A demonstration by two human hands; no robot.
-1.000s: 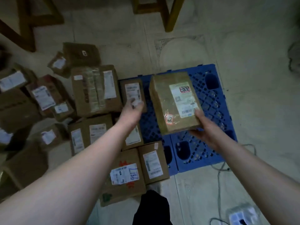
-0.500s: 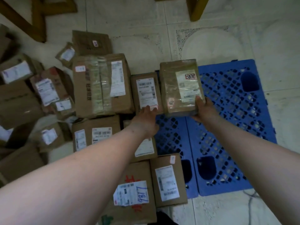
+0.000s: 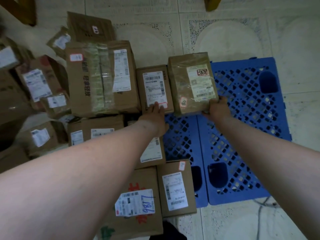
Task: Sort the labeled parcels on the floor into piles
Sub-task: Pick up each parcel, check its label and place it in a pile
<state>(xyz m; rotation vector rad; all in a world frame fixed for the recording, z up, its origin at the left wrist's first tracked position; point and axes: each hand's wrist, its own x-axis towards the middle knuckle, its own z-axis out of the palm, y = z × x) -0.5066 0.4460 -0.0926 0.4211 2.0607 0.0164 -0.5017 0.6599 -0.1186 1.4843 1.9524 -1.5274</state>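
While the right hand [image 3: 217, 110] grips the near edge of the tape-wrapped brown cardboard parcel [image 3: 192, 84] at the blue plastic lattice pallet's [image 3: 242, 135] far-left corner, the left hand [image 3: 155, 113] rests flat-fingered on the neighbouring small labelled box [image 3: 154, 89], so placing appears underway, with release likely next.

Right hand [image 3: 217, 110] grips taped parcel [image 3: 192, 83]; left hand [image 3: 155, 116] touches neighbouring labeled parcel [image 3: 154, 89].

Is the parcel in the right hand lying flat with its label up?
Yes, label up: the parcel shows its label to the camera, the right hand gripping its near edge.
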